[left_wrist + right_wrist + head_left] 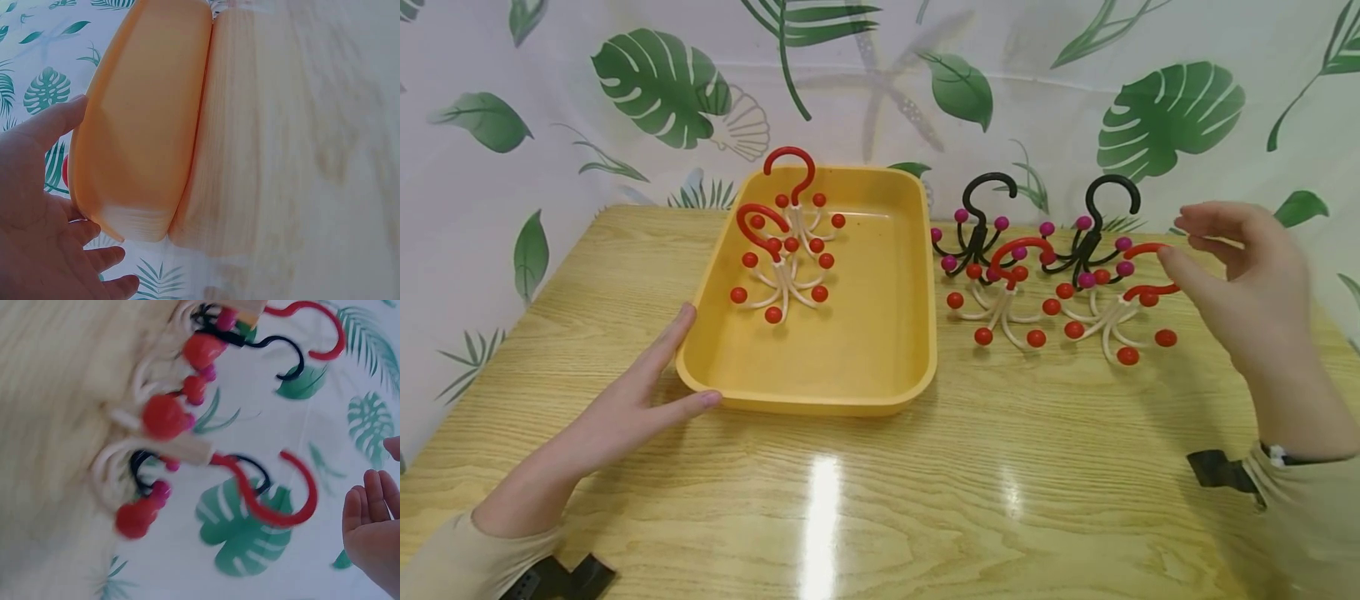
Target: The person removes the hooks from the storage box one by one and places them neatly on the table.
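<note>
A yellow tray [805, 407] holds two white claw hangers [779, 271] with red hooks and red ball tips. My left hand [613, 417] rests at its near left corner, straight thumb and fingers touching the rim; the left wrist view shows this hand [47, 225] beside the tray wall. On the right, my right hand [1262, 283] is raised beside a white claw hanger [1122, 308], overlapping its red hook in the head view. In the right wrist view, that hook [269, 512] stands apart from the loosely spread fingers [369, 500].
Left of that hanger stands another white claw hanger [1006, 300]. Behind them are two black claw hangers, one nearer the tray [976, 242] and one farther right [1086, 246], with magenta ball tips. A leaf-print cloth [880, 75] hangs behind the wooden table [895, 500].
</note>
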The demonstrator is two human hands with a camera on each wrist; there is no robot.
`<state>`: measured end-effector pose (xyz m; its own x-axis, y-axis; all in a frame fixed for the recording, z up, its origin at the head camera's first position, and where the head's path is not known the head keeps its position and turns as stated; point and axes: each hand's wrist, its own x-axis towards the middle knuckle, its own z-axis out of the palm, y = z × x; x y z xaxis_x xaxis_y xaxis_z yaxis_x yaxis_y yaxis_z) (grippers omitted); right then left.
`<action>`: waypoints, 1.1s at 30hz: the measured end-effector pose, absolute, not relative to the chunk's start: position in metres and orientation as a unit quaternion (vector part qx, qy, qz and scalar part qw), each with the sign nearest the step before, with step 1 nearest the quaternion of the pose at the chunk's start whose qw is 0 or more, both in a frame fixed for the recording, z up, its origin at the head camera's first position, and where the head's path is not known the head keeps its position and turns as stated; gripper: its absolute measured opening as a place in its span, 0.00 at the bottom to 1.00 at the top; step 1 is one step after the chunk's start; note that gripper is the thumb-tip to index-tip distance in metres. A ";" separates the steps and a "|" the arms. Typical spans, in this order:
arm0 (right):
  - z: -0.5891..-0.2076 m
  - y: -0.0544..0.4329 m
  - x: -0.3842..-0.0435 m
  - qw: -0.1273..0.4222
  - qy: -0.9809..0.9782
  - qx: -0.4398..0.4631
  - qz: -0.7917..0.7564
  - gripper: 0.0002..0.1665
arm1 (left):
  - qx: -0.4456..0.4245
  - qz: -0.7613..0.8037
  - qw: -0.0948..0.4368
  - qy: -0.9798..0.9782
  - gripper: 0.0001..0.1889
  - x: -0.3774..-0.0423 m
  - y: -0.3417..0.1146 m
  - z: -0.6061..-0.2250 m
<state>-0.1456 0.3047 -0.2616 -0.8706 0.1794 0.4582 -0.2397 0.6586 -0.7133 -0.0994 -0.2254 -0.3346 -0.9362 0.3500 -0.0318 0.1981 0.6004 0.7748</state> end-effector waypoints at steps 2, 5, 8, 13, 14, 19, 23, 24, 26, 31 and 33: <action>-0.256 0.292 -0.147 0.253 -0.863 0.050 0.434 0.22 | 0.155 0.421 0.090 0.889 0.50 -0.100 -0.225 -0.335; -0.248 0.271 -0.149 0.244 -0.850 0.103 0.455 0.21 | 0.156 0.420 0.089 0.889 0.50 -0.100 -0.225 -0.334; -0.241 0.249 -0.152 0.229 -0.847 0.138 0.459 0.21 | 0.156 0.420 0.089 0.889 0.50 -0.101 -0.224 -0.334; -0.229 0.210 -0.158 0.210 -0.845 0.191 0.454 0.21 | 0.155 0.419 0.089 0.890 0.50 -0.101 -0.224 -0.334; -0.227 0.202 -0.159 0.211 -0.841 0.209 0.452 0.21 | 0.154 0.419 0.089 0.890 0.50 -0.101 -0.224 -0.334; -0.224 0.166 -0.165 0.203 -0.818 0.282 0.459 0.20 | 0.154 0.419 0.090 0.890 0.50 -0.101 -0.223 -0.334; -0.224 0.140 -0.173 0.171 -0.815 0.287 0.473 0.21 | 0.153 0.417 0.092 0.891 0.50 -0.101 -0.223 -0.334; -0.224 0.134 -0.175 0.163 -0.818 0.284 0.473 0.21 | 0.152 0.417 0.092 0.891 0.50 -0.101 -0.223 -0.334; -0.224 0.122 -0.180 0.150 -0.821 0.285 0.472 0.22 | 0.151 0.417 0.093 0.892 0.50 -0.100 -0.223 -0.334; -0.227 0.097 -0.192 0.115 -0.822 0.289 0.477 0.22 | 0.153 0.420 0.091 0.890 0.50 -0.099 -0.225 -0.336; -0.228 0.088 -0.196 0.100 -0.817 0.292 0.487 0.22 | 0.154 0.421 0.091 0.889 0.50 -0.099 -0.225 -0.336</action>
